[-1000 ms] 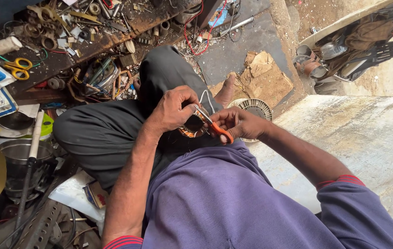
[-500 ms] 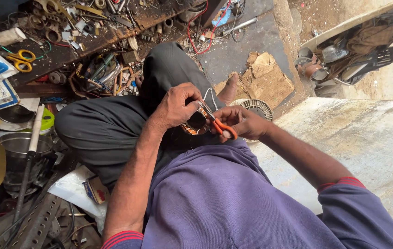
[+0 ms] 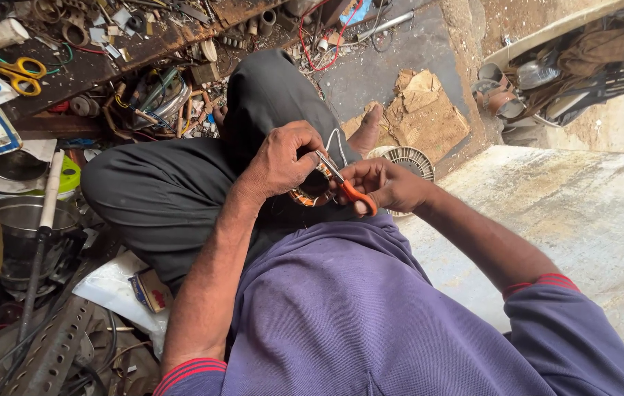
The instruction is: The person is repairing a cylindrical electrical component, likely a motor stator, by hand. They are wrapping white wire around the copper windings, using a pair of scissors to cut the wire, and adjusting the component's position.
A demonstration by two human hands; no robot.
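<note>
Head view, looking straight down at a seated person in a purple shirt, black trousers, legs folded. Both hands meet over the lap, close together, nearly touching. Left hand [image 3: 282, 158] is closed around a copper-wound coil [image 3: 310, 192] — a round winding, copper-brown, resting against the trousers just under the palm; fingers wrap its upper edge, so most of it is hidden. Right hand [image 3: 384, 183] is clamped on the orange handles of a pair of scissors [image 3: 347, 187], thumb and fingers through or around the loops, can't tell exactly which. The metal blades point up-left toward the left hand's fingertips and touch or sit right at the coil; whether the blades are apart or closed can't be told. A thin white wire [image 3: 337, 143] loops up from the coil between the two hands.

Around them: a bare foot [image 3: 365, 132] on the ground just beyond the hands, a round white fan grille [image 3: 408, 160] beside the right hand, a torn piece of cardboard [image 3: 422, 110] farther out. Upper left, a cluttered wooden bench with yellow-handled scissors [image 3: 22, 73], scrap parts and wires. Left edge — metal pots [image 3: 22, 220] and a long pale-handled tool [image 3: 48, 198]. A concrete slab [image 3: 583, 220] lies to the right, under the right arm.
</note>
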